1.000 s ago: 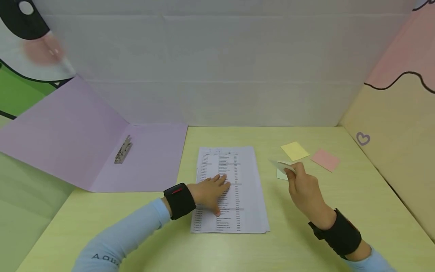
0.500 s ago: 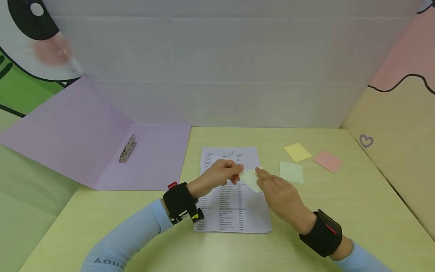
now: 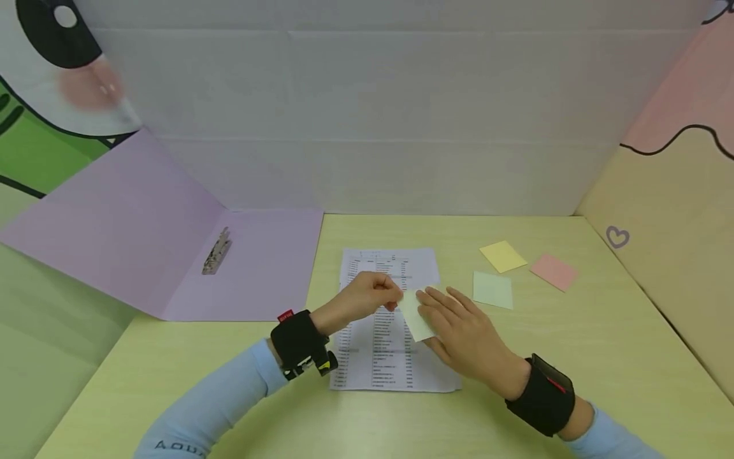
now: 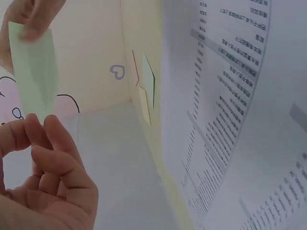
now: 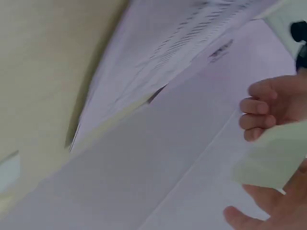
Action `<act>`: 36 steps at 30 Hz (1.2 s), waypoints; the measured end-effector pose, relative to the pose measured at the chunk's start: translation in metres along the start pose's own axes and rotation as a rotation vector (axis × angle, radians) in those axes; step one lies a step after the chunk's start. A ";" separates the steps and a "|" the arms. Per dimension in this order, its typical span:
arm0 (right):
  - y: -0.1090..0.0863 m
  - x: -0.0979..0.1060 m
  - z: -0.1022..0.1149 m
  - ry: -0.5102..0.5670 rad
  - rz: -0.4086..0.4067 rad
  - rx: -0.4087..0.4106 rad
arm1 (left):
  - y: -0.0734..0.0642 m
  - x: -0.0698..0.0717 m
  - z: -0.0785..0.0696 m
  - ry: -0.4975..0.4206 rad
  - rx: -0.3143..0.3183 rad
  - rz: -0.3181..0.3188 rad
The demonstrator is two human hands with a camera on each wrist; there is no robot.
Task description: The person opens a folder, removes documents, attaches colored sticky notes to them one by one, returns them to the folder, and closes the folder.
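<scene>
A pale green sticky note hangs above a stack of printed sheets, held between both hands. My left hand pinches one edge of it with thumb and fingertips, which the left wrist view shows closely at the note's lower end. My right hand holds the opposite side, its fingers lying over the note in the head view. From the right wrist, the note spans the space between the two hands. Part of the printed text is hidden beneath the hands.
To the right on the table lie a light green note, a yellow note and a pink note. A purple folder with a metal clip stands open at the left. A grey-white panel rises behind.
My right hand has brought the note leftward from beside the loose notes to over the sheets. My left hand has lifted off the sheets and taken the note's edge; the note has since tilted.
</scene>
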State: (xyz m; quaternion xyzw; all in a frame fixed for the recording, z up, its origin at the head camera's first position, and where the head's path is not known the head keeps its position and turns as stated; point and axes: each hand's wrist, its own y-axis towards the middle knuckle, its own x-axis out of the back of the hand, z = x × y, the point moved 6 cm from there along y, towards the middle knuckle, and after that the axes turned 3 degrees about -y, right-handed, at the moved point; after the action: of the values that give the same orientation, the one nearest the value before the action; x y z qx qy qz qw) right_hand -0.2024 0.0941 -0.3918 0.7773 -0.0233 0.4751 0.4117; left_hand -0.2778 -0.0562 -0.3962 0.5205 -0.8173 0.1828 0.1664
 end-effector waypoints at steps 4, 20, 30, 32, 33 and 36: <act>0.009 -0.005 -0.013 0.322 0.199 -0.262 | -0.001 0.008 0.009 0.078 -0.072 -0.032; 0.033 -0.056 -0.036 0.541 0.353 -0.493 | 0.000 0.028 0.035 0.263 -0.117 0.020; 0.045 -0.125 -0.067 0.704 0.589 -0.635 | 0.049 0.039 0.058 0.481 0.037 0.082; 0.044 -0.137 -0.069 0.740 0.639 -0.656 | 0.056 0.039 0.065 0.493 0.053 0.091; 0.043 -0.142 -0.070 0.759 0.665 -0.675 | 0.060 0.038 0.068 0.497 0.059 0.099; 0.040 -0.151 -0.072 0.779 0.722 -0.722 | 0.067 0.035 0.074 0.503 0.077 0.116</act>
State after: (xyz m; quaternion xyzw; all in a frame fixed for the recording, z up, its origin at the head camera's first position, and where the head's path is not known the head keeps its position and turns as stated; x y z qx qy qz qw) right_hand -0.3547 0.0616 -0.4663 0.3037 -0.2907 0.7936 0.4399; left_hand -0.3586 -0.0925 -0.4530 0.4168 -0.7711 0.3468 0.3338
